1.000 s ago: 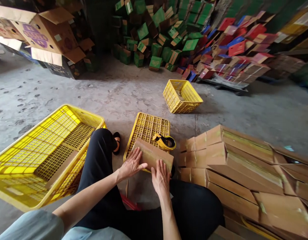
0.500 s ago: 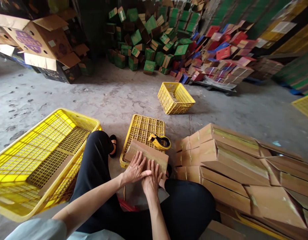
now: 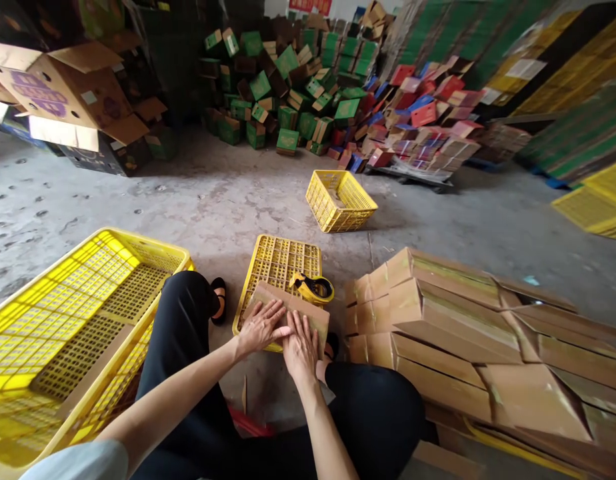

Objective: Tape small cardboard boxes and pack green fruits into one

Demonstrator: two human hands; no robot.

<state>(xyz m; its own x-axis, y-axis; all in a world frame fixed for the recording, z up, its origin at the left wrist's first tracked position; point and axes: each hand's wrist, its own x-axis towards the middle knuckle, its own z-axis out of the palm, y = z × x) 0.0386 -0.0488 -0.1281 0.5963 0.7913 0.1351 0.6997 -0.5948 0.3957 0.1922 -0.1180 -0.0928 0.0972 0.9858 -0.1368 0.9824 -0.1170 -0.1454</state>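
Both palms lie on a flat piece of brown cardboard [image 3: 273, 293] with shiny tape across it. My left hand [image 3: 261, 327] presses its left part, fingers stretched out. Beside it, my right hand [image 3: 302, 343] rests on the right part with fingers extended. The cardboard lies on an upturned yellow crate [image 3: 271, 257] between my knees. A yellow and black tape dispenser [image 3: 313, 288] sits on the crate, just beyond the cardboard's far edge. Neither hand grips anything.
A large yellow crate [image 3: 181, 257] with a cardboard strip inside stands at left. Stacked folded cardboard boxes [image 3: 458, 327] lie at right. Ahead is a smaller yellow crate [image 3: 341, 207]. Green boxes [image 3: 288, 140] and red and blue boxes [image 3: 423, 113] are heaped behind.
The view has shifted slightly, moving the surroundings left in the picture. My left hand has slid a little leftward over the cardboard, and both hands stay flat on it.
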